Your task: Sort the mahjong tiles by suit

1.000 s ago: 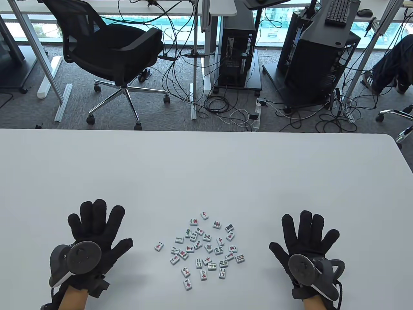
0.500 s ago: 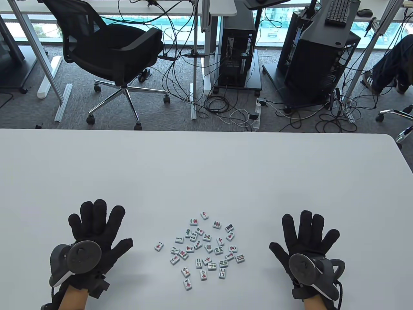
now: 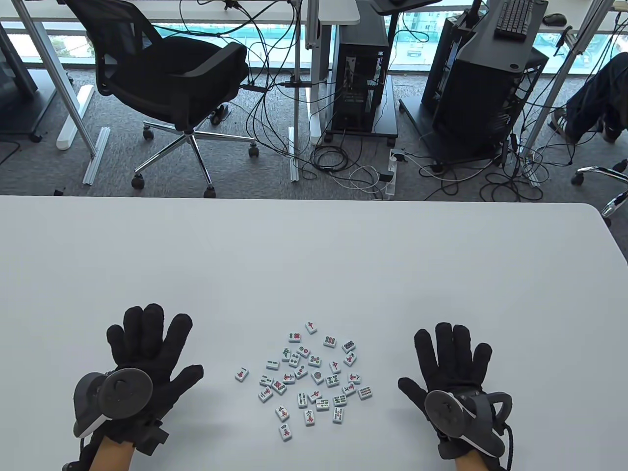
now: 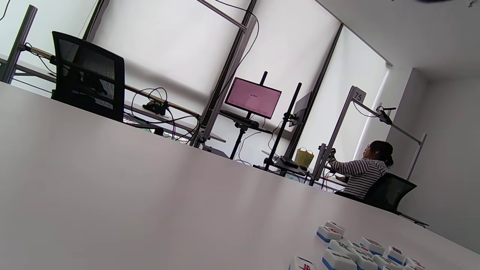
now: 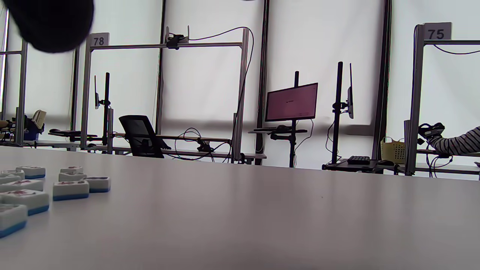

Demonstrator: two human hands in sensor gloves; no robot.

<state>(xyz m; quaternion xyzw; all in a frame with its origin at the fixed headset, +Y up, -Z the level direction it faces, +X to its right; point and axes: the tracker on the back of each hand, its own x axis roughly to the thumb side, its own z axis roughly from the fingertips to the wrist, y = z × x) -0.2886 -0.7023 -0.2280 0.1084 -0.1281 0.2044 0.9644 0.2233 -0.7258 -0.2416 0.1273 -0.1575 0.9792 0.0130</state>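
We see bright, even daylight from the windows beyond the table, which carries only soft, faint shadows under the hands. The table view is sharp, with straight lines bowing slightly toward its edges. In both wrist views the backlit blinds wash out to white, and a blurred dark fingertip intrudes at the top.

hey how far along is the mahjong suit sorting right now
Nothing looks done: the small white, blue-backed mahjong tiles lie face up in one mixed cluster on the white table, with no separate suit groups. Nothing is in hand: the black-gloved left hand and black-gloved right hand lie flat with fingers spread, either side of the cluster, touching no tile. All the sorting is left.
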